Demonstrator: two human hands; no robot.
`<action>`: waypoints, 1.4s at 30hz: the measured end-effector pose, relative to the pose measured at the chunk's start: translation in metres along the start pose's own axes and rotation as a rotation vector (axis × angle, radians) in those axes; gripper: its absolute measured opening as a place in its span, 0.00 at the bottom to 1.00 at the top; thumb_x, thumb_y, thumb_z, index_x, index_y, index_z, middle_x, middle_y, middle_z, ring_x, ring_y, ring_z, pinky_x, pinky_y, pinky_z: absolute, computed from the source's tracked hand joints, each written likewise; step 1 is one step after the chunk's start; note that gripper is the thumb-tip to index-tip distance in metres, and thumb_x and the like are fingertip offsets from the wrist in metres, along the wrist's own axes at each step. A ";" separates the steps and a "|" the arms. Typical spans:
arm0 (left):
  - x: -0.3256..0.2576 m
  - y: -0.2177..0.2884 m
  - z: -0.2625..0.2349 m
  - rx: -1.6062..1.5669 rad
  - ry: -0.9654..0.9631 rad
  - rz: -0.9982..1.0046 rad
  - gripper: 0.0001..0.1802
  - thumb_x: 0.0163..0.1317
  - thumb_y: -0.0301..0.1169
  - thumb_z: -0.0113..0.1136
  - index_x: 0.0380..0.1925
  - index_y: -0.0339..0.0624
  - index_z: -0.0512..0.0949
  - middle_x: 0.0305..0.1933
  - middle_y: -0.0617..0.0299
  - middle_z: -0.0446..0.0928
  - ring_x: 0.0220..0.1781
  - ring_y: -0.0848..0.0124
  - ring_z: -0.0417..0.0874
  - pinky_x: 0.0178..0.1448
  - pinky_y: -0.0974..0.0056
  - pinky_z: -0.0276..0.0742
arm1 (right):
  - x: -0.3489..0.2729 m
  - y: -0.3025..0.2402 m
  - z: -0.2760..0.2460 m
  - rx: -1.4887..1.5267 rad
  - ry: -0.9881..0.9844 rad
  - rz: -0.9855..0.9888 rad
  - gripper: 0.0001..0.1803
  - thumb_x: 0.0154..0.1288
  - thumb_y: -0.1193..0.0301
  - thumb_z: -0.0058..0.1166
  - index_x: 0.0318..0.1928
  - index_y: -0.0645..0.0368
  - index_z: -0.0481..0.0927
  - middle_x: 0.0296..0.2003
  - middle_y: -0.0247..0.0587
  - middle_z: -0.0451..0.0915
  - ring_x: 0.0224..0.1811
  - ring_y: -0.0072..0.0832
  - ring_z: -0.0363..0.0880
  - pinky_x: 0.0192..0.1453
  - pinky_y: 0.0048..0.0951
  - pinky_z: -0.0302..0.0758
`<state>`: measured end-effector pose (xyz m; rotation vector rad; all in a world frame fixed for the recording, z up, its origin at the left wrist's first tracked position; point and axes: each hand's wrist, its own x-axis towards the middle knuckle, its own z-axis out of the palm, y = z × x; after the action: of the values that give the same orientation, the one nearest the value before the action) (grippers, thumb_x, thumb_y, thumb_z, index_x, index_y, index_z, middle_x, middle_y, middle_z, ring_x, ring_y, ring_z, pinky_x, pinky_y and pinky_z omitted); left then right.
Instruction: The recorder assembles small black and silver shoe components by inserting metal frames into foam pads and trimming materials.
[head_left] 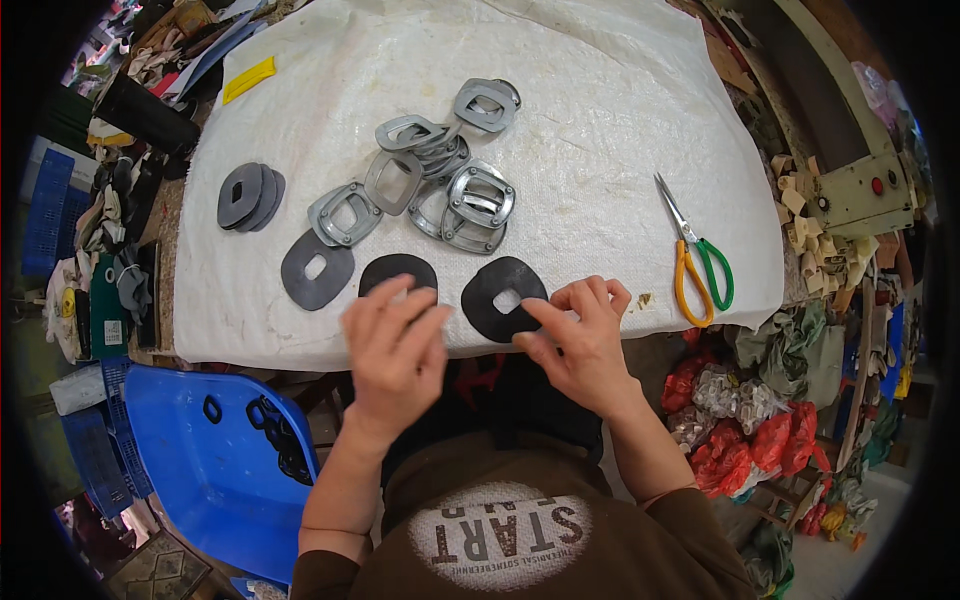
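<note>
Near the front edge of the white-covered table lies a black rounded pad with a rectangular hole. The thumb and forefinger of my right hand close on its lower right edge. My left hand, slightly blurred, hovers with fingers apart and partly hides a second black pad. A dark grey pad lies to its left, touching a grey metal frame. Beyond my hands is a loose heap of similar metal frames, some studded at the corners. Farther left sits a small stack of grey pads.
Scissors with orange and green handles lie at the table's right. A yellow strip is at the far left. Below left stands a blue tub holding black rings. Red and clear plastic bags crowd the lower right, below a pale green machine.
</note>
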<state>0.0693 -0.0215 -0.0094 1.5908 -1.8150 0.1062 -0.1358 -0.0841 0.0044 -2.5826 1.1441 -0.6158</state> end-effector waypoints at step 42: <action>0.050 -0.002 0.016 -0.228 -0.061 -0.012 0.16 0.48 0.18 0.52 0.40 0.37 0.74 0.51 0.51 0.72 0.60 0.55 0.68 0.62 0.52 0.59 | 0.016 0.064 -0.017 0.563 0.092 0.239 0.37 0.48 0.84 0.57 0.61 0.62 0.58 0.56 0.49 0.68 0.58 0.35 0.67 0.60 0.33 0.67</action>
<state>0.0643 -0.0716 0.0049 1.4571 -1.7929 -0.1517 -0.1753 -0.1389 -0.0012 -1.9325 1.0903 -0.8597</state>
